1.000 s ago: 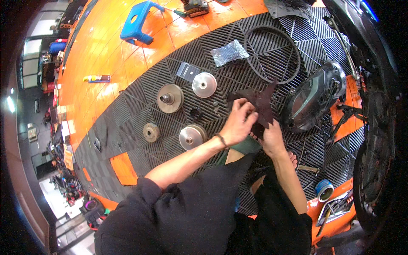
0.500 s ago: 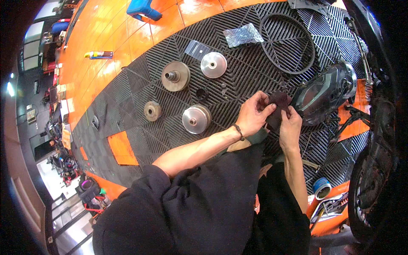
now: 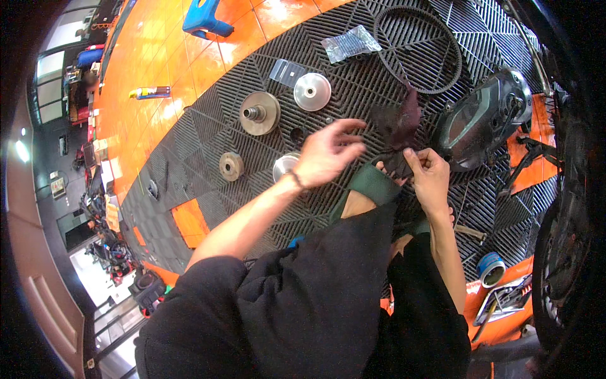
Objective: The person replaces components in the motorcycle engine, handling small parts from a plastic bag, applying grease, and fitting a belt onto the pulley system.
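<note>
Right grip (image 3: 432, 182) pinch-tight on dark cloth (image 3: 409, 120), left grip (image 3: 323, 155) wide

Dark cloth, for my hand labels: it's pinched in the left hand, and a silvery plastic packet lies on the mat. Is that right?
Wrong hand: in the head view the right hand pinches the dark cloth, while the left hand is apart from it. The silvery plastic packet lies on the mat.

"What sort of place is this?"
"A repair workshop, by the look: round metal parts (image 3: 319, 98) and a drive belt (image 3: 459, 57) laid out on ribbed matting (image 3: 353, 88)."
</note>
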`<control>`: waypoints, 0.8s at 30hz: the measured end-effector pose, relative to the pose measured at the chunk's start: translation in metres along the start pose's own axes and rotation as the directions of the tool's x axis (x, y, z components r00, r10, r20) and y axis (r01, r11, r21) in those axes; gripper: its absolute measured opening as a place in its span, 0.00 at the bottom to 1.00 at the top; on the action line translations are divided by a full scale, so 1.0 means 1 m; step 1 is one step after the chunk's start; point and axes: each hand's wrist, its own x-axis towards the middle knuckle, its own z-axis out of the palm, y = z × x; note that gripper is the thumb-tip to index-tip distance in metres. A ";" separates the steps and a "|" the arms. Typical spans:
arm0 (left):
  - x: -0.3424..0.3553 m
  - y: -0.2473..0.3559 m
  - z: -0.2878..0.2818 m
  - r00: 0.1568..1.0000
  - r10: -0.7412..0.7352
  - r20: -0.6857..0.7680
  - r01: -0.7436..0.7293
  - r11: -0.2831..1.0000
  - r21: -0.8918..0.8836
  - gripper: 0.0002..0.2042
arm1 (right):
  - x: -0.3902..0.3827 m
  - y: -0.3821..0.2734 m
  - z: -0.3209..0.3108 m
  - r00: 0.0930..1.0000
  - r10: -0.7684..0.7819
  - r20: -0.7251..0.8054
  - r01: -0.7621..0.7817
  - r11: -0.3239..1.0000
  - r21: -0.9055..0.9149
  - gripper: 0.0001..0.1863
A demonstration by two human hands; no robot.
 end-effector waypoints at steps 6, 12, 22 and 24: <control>-0.076 -0.076 -0.107 0.926 0.033 -0.375 0.252 0.686 0.683 0.49 | -0.010 -0.018 -0.001 0.995 0.095 0.039 -0.097 0.994 0.056 0.27; -0.086 -0.091 -0.082 0.884 -0.300 -0.359 0.466 0.629 0.622 0.63 | -0.016 -0.008 0.010 0.985 0.002 0.170 0.003 1.000 -0.029 0.12; -0.066 -0.100 -0.080 0.906 -0.209 -0.368 0.422 0.490 0.763 0.54 | -0.013 0.005 0.016 0.970 0.043 0.238 -0.035 0.999 -0.036 0.15; -0.066 -0.088 -0.065 0.907 -0.171 -0.384 0.417 0.492 0.764 0.51 | -0.015 0.022 0.016 0.981 -0.031 0.192 0.030 1.000 0.006 0.18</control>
